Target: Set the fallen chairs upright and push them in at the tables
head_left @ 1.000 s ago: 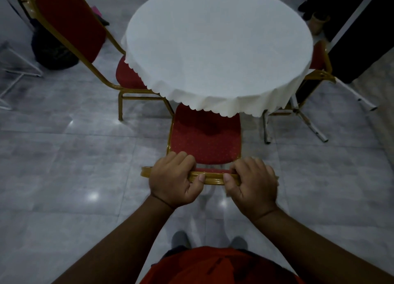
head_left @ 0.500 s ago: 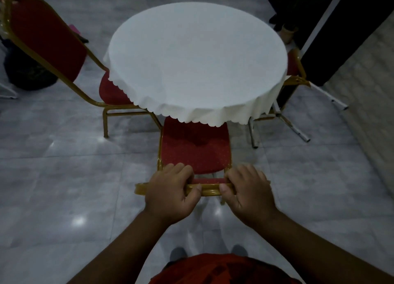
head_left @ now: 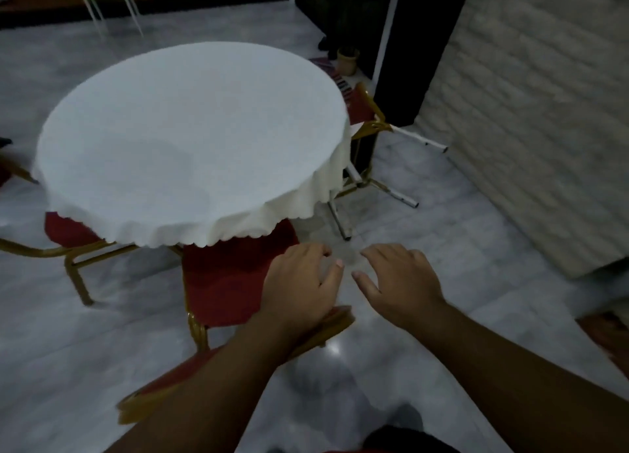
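1. Grey marble floor (head_left: 425,282) spreads under a round table (head_left: 190,139) draped in white cloth.
2. Tucked at its near edge stands the red chair (head_left: 231,282), upright, seat partly beneath the cloth.
3. Both hands gripped its gold top rail half a second ago; now the left hand (head_left: 299,282) and right hand (head_left: 401,282) hover open above it, holding nothing.
4. That release suggests this chair is finished.
5. Another red chair (head_left: 366,112) sits at the table's far right; whether it needs righting is unclear.

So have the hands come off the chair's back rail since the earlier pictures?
Yes. The left hand and right hand are open, off the chair, which is tucked under the table.
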A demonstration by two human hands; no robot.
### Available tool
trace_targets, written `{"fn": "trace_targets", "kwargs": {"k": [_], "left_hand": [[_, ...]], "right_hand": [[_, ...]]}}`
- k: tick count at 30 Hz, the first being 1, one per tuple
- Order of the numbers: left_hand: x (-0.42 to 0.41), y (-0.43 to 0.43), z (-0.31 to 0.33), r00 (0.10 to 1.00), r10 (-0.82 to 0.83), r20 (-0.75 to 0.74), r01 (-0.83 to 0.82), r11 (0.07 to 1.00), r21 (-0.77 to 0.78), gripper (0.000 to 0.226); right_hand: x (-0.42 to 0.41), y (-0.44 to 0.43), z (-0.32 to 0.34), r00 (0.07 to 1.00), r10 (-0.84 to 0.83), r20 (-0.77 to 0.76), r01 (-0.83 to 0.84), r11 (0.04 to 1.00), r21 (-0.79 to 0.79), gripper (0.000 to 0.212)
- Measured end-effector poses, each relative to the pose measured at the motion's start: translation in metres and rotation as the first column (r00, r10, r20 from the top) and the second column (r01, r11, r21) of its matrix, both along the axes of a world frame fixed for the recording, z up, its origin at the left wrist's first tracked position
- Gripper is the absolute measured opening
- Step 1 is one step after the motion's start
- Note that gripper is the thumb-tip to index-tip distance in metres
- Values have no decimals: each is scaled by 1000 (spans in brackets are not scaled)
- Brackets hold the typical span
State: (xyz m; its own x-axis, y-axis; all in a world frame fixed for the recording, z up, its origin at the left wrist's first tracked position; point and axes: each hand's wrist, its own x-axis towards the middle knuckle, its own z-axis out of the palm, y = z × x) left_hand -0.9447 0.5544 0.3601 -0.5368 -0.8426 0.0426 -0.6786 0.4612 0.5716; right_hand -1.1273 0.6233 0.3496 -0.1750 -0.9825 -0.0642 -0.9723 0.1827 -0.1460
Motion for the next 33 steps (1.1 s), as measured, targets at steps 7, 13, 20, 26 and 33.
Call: {"fn": "trace_targets", "kwargs": {"k": [7, 13, 20, 26, 33], "left_hand": [[-183, -21, -17, 959, -142, 245, 144, 990, 7, 57], [-317, -40, 3, 917, -158, 367, 131, 987, 98, 62], [-443, -89, 6, 909, -177, 377, 131, 981, 144, 64], [-541, -166, -4, 911, -193, 364, 155, 979, 129, 58], [-666, -237, -24, 891, -226, 394, 199, 974, 110, 60]], "right_hand": [[-167, 19, 5, 971, -238, -18, 239, 964, 115, 62], [-310, 28, 22, 947, -322, -11, 319, 931, 179, 64], [-434, -24, 21, 936, -351, -7, 343, 912, 224, 65], [-516, -100, 19, 927, -375, 19, 364, 910, 200, 64], [-628, -171, 6, 918, -388, 82, 364, 907, 213, 66]]}}
